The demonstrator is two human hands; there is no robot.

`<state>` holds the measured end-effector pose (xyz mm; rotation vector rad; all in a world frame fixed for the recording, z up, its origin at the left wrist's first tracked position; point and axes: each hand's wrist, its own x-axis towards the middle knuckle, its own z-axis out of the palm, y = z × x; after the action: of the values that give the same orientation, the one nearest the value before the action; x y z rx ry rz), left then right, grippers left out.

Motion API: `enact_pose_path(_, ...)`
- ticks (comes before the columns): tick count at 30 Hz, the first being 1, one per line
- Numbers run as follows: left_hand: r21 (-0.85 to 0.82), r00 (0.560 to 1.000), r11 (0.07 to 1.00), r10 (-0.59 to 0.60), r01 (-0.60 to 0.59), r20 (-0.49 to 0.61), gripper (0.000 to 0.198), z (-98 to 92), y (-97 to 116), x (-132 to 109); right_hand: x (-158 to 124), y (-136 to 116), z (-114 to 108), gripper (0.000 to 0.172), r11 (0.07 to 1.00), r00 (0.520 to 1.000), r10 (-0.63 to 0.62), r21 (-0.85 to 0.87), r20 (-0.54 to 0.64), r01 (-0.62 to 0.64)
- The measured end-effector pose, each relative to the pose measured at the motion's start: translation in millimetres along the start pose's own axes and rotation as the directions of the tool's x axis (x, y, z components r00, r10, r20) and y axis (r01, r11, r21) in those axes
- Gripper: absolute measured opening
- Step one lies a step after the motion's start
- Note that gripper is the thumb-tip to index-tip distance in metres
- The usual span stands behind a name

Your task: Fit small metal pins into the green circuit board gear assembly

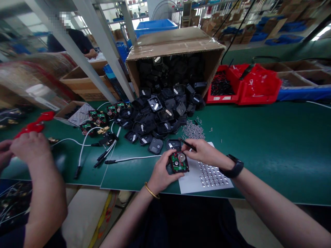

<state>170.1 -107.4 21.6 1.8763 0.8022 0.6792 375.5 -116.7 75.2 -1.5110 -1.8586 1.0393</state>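
Both hands (165, 170) (204, 153) together (fingers curled)

One tipped cardboard box (176, 43) at the green table's (271, 144) far edge; one spilled heap of black housings (160, 113), too many to count; one pile of small metal pins (192, 131); two red bins (243, 86); one perforated white sheet (209, 177) at the near edge; three white cables (85, 144).

Green mat (271, 144) right of the hands lay open. Ahead, black housings (157, 113) spilled from a tipped box (176, 43); pins (192, 131) beside. Cables (103, 151) and co-worker's hand (29, 148) crowded left.
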Motion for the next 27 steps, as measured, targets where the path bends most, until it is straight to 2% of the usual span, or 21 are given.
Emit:
enact_pose_path(10, -0.017, 1.000, 1.000, -0.012, 0.012, -0.012, 0.072, 2.0, 0, -2, -5, -8, -2, 0.010, 0.998, 1.000, -0.016, -0.059, 0.020, 0.017)
enact_pose_path(17, -0.003, 1.000, 1.000, -0.015, 0.015, -0.005, 0.072, 2.0, 2, -2, -2, -7, 0, 0.005, 0.993, 0.999, -0.037, -0.115, 0.006, 0.037)
enact_pose_path(27, 0.023, 1.000, 1.000, 0.006, -0.006, -0.007, 0.072, 3.7, 1, -3, 3, -16, -7, 0.004, 0.955, 0.992, -0.074, -0.278, 0.104, 0.100)
